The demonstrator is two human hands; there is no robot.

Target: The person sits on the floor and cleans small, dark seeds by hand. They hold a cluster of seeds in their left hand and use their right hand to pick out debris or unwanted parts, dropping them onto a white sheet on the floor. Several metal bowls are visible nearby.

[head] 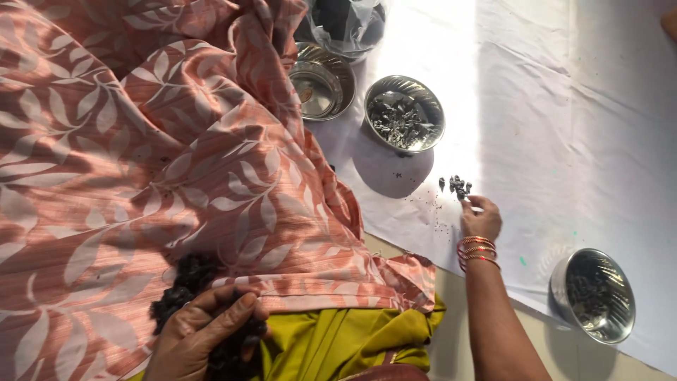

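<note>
The left hand (201,335) lies low on the lap, fingers curled loosely around a clump of dark, crinkled, dried-looking pieces (190,289) that rests on the salmon-pink cloth printed with pale leaves (141,155); the grasp looks slack, more a cupping that keeps the heap from sliding off the fabric than a tight clench. Just below and to the right of that hand an olive-green fabric (338,346) shows under the pink hem. The right hand (481,220), wearing red and gold bangles (477,250) at the wrist, reaches out over the white sheet (564,120), its fingertips drawn together and touching the near edge of a small cluster of dark bits (458,187) lying on the sheet; whether a piece is actually pinched between them cannot be told. Fine dark crumbs are scattered on the sheet to the left of that hand. Beyond the fingertips, up and to the left, stands a round steel bowl holding grey-black pieces (404,113), close enough for the hand to reach; farther left is a second steel bowl that looks nearly empty (321,81), partly overlapped by the pink cloth, and behind it a clear plastic bag of dark material (345,21). To the right of the forearm, near the sheet's edge, sits a third steel bowl with dark contents (592,296).
</note>
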